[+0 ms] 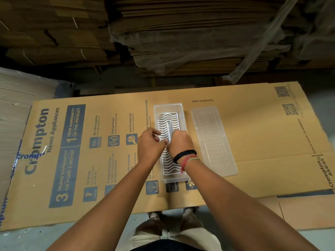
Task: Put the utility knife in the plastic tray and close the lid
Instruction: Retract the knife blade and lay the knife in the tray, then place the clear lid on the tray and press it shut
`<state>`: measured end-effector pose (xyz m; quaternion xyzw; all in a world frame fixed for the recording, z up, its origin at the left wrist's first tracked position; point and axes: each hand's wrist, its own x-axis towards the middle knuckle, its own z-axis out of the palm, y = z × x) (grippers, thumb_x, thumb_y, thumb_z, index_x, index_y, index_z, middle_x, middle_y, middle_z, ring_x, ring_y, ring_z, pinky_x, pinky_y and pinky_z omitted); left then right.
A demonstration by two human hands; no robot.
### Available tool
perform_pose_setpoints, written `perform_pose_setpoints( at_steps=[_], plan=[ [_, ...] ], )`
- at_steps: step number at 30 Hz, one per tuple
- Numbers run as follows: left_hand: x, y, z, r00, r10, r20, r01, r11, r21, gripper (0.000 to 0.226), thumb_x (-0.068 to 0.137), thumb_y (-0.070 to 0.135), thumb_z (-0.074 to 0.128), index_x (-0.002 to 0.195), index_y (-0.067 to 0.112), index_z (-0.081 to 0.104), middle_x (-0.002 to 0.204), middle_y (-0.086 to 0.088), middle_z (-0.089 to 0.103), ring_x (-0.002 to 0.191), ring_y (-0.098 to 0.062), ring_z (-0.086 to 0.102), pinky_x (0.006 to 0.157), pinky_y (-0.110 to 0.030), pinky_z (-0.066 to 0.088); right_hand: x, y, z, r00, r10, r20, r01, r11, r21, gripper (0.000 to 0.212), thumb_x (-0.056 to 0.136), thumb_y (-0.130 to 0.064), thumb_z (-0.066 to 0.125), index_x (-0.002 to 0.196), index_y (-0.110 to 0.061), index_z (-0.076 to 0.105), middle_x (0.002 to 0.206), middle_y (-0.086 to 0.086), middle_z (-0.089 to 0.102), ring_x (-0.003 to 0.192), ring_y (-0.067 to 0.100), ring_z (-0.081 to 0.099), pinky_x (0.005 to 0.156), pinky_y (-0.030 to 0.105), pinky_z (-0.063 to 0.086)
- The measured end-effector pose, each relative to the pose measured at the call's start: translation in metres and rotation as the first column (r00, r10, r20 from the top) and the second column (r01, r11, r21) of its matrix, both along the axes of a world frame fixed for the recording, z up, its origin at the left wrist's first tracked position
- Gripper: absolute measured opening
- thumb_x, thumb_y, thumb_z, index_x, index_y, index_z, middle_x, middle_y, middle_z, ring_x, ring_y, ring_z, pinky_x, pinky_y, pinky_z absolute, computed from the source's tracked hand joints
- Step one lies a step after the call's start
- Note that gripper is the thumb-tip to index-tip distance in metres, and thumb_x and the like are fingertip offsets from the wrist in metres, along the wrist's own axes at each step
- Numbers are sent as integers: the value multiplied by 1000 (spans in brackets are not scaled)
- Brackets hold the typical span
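Both hands over plastic tray (167, 107), right hand (180, 142) pinching utility knife (169, 129) (left hand (150, 142) curled)

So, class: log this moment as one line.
right hand: holds grey metal utility knife | over clear plastic tray | left hand: at knife | clear lid: off, beside tray

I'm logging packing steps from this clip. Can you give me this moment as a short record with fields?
surface: flattened printed cardboard sheet
tray: clear plastic tray, white wavy grid insert inside
knife: utility knife, over the tray, lengthwise
right hand: right hand grips the knife's near end
left hand: left hand at the knife's near end; contact unclear
lid: clear lid, off, flat right of tray
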<state>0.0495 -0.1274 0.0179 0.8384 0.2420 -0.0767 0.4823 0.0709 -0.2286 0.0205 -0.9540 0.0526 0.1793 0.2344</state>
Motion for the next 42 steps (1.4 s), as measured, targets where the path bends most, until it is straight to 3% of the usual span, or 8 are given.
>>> perform_pose_setpoints(
  at_steps=[13, 16, 20, 23, 26, 29, 37, 42],
  plan=[
    [-9, 16, -11, 1000, 10, -22, -9, 998, 60, 14, 74, 10, 74, 83, 16, 65, 72, 4, 61, 75, -21, 64, 66, -33, 50, 14, 20, -20, 998, 53, -44, -57, 993, -99, 15, 85, -2, 55, 99, -3, 62, 102, 18, 68, 95, 34, 66, 77, 38, 54],
    [-7, 18, -11, 999, 17, -27, -16, 998, 58, 13, 75, 10, 72, 82, 18, 64, 73, 6, 62, 73, -18, 64, 69, -38, 54, 9, 14, -9, 998, 6, 67, -5, 1000, -22, 22, 86, -16, 59, 106, -6, 60, 106, 15, 65, 98, 33, 64, 77, 38, 53],
    [-4, 26, -11, 1000, 28, -9, -28, 998, 54, 10, 79, 11, 66, 88, 16, 67, 79, 4, 67, 75, -18, 65, 70, -40, 55, -4, -46, -7, 926, -245, 288, 221, 969, 114, 35, 84, -30, 61, 115, -16, 55, 101, 9, 65, 95, 27, 61, 73, 33, 47],
    [-5, 26, -13, 999, 26, -24, -25, 999, 39, 10, 79, 11, 65, 83, 20, 65, 78, 4, 67, 78, -20, 66, 74, -41, 55, -11, -99, -31, 922, -352, 161, 365, 929, -58, 57, 76, -38, 66, 124, -15, 46, 117, 15, 59, 111, 35, 52, 87, 43, 45],
    [-9, 22, -16, 1000, 10, -24, -9, 1000, 24, 14, 78, 10, 66, 78, 22, 61, 73, 3, 63, 76, -25, 65, 72, -45, 54, -19, -118, -51, 954, -301, -8, 291, 929, -226, 79, 71, -53, 66, 137, -23, 36, 143, 21, 39, 130, 39, 36, 104, 51, 35],
    [-13, 20, -20, 1000, 2, -25, -2, 1000, 15, 10, 78, 11, 70, 85, 15, 64, 72, 3, 59, 71, -23, 60, 69, -41, 53, -24, -122, -62, 960, -279, -35, 259, 926, -273, 82, 71, -56, 66, 140, -30, 33, 155, 28, 15, 141, 43, 17, 113, 54, 22],
    [-14, 23, -24, 999, 12, -48, -12, 1000, -16, 14, 80, 16, 75, 89, 14, 65, 70, 1, 59, 61, -17, 56, 62, -31, 46, -14, -123, -62, 940, -342, -4, 327, 903, -279, 68, 65, -56, 70, 125, -35, 44, 139, 24, 38, 127, 41, 34, 101, 51, 32],
    [-17, 26, -25, 998, 33, -45, -36, 997, -62, 10, 86, 23, 70, 90, 14, 66, 69, -1, 62, 58, -20, 57, 61, -37, 50, -2, -121, -37, 873, -481, -85, 471, 875, -115, 76, 50, -52, 78, 118, -35, 48, 116, 15, 43, 110, 35, 39, 90, 46, 34]
  ],
)
